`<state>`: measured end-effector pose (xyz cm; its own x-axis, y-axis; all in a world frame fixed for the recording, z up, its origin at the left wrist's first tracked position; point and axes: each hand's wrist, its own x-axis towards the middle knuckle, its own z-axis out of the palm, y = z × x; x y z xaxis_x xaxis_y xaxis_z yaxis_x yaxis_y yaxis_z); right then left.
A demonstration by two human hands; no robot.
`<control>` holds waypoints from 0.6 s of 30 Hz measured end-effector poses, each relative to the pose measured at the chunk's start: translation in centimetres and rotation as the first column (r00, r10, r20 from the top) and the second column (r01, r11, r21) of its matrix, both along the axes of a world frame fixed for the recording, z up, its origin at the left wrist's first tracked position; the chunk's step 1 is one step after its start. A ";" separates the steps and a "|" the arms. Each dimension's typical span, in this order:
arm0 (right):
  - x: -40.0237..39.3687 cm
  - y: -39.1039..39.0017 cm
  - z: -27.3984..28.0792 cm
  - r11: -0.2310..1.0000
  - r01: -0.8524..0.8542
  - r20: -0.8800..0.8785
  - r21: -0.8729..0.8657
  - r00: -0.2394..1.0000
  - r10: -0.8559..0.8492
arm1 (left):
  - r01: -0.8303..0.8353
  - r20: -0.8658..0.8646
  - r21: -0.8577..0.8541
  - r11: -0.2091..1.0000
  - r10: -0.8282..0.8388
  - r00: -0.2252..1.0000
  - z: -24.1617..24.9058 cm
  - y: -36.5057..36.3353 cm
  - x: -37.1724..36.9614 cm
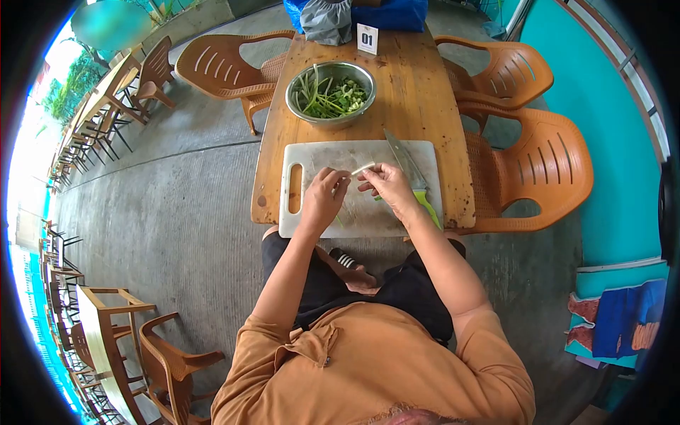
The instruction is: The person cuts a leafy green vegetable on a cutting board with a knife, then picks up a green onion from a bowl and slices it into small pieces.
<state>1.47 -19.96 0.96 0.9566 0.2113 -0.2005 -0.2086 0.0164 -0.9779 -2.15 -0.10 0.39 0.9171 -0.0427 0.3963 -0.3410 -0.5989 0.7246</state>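
Between my two hands, above the middle of the white cutting board (329, 151), is a thin pale stalk (363, 169). My left hand (326, 193) pinches its left end, and the fingers of my right hand (387, 185) close on its right part. A knife (406, 161) with a bright green handle lies on the right side of the board, its blade tip pointing away from me; my right wrist is close to the handle. Beyond the board stands a metal bowl (291, 99) holding cut green vegetables (330, 95). Small green bits lie on the board.
The wooden table (418, 92) bears a number card (367, 39), a grey cloth bundle (326, 21) and blue bags at its far end. Orange plastic chairs (549, 166) stand at both sides. More tables and chairs are at the left.
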 end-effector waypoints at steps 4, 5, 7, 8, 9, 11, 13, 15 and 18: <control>-0.7 -0.9 -1.0 0.950 0.059 0.211 -0.305 0.977 0.007 | -0.068 -0.009 0.077 0.995 0.069 0.998 0.5 1.7 0.0; -0.9 -1.2 -1.2 0.951 0.060 0.206 -0.303 0.979 0.004 | -0.065 -0.013 0.080 0.995 0.067 0.998 0.3 2.2 0.2; -1.4 -1.4 -0.8 0.921 0.101 0.353 -0.375 0.935 0.041 | -0.042 0.029 0.118 0.992 0.039 0.999 0.1 3.0 0.4; -1.5 -1.6 -0.8 0.922 0.094 0.337 -0.374 0.941 0.041 | -0.031 0.025 0.147 0.989 0.027 0.999 -0.2 3.4 0.5; -1.6 -1.9 -0.3 0.897 0.156 0.434 -0.415 0.900 0.044 | -0.027 0.000 0.148 0.989 0.027 1.000 -0.3 3.8 0.6; -1.7 -2.9 -0.3 0.856 0.233 0.518 -0.462 0.854 0.047 | -0.014 0.080 0.180 0.984 0.000 0.997 -0.8 3.9 0.5; -1.8 -3.7 0.1 0.815 0.313 0.580 -0.488 0.814 0.035 | -0.012 0.014 0.166 0.986 0.010 1.000 -0.9 3.8 0.1; -2.4 -4.3 1.0 0.803 0.290 0.565 -0.520 0.822 0.069 | 0.006 0.012 0.201 0.980 -0.009 1.000 -1.2 3.9 0.2; -3.1 -5.2 0.7 0.753 0.300 0.614 -0.586 0.770 0.171 | 0.047 -0.067 0.181 0.982 -0.035 0.997 -1.3 3.4 0.0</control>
